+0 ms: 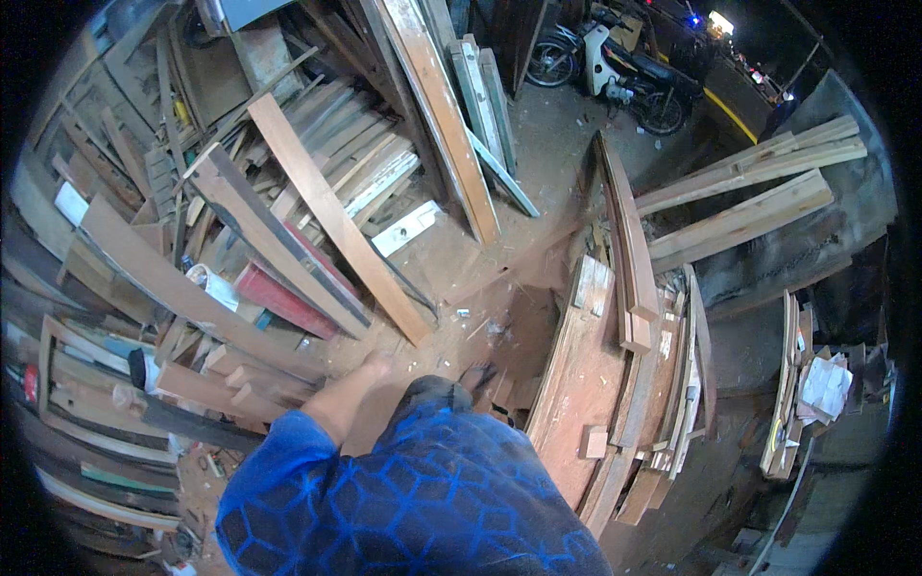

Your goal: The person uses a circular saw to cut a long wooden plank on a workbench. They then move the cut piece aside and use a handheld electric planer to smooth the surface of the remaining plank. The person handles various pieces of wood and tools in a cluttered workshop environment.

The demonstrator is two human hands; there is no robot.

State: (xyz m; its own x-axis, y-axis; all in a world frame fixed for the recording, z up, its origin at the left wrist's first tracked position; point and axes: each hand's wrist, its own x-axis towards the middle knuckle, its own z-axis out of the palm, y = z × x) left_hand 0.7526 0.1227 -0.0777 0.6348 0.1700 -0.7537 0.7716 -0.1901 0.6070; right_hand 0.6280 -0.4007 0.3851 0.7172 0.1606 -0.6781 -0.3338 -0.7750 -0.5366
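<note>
My left arm reaches forward from a blue, geometric-patterned sleeve, and my left hand (378,366) is low over the dusty floor. The hand is small and blurred, so its fingers and anything in them cannot be made out. Just ahead of it is the lower end of a long light-brown plank (336,216), which leans on the wood pile. Beside that plank a wider board with a dark edge (279,240) slopes the same way. My right hand does not show; my torso fills the lower middle.
Stacked timber (586,374) with a small wood block (594,442) on top stands at right. Long beams (740,216) jut out behind it. Leftward lie heaped boards, a white bucket (211,286) and a red panel (283,300). A motorcycle (624,72) is parked at the back.
</note>
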